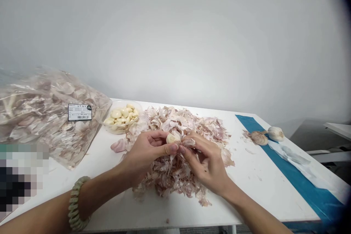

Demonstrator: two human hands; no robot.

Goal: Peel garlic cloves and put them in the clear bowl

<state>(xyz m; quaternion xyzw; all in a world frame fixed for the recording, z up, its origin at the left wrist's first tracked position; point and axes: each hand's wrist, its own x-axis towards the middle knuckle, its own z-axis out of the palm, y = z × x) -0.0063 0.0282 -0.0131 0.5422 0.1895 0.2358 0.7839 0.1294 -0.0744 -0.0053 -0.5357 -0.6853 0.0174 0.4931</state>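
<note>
Over a heap of loose garlic skins (175,175), both hands meet near the middle of the view. My left hand (149,150) is closed on a pale garlic clove (173,138), held between thumb and fingers. Pinched in my right hand (207,157) is a piece of pinkish garlic skin (189,142), right beside the clove. Whether the skin is still joined to the clove is hard to see. A clear round bowl (139,109) with several peeled cloves (123,115) stands behind my left hand. Left of the heap lies an unpeeled pinkish clove (118,146).
A large clear plastic bag (49,106) full of garlic skins, with a price label, fills the left side. Two garlic bulbs (275,134) rest near a blue strip (290,175) and a crumpled white bag (296,161) on the right. A wall backs the white table (263,193).
</note>
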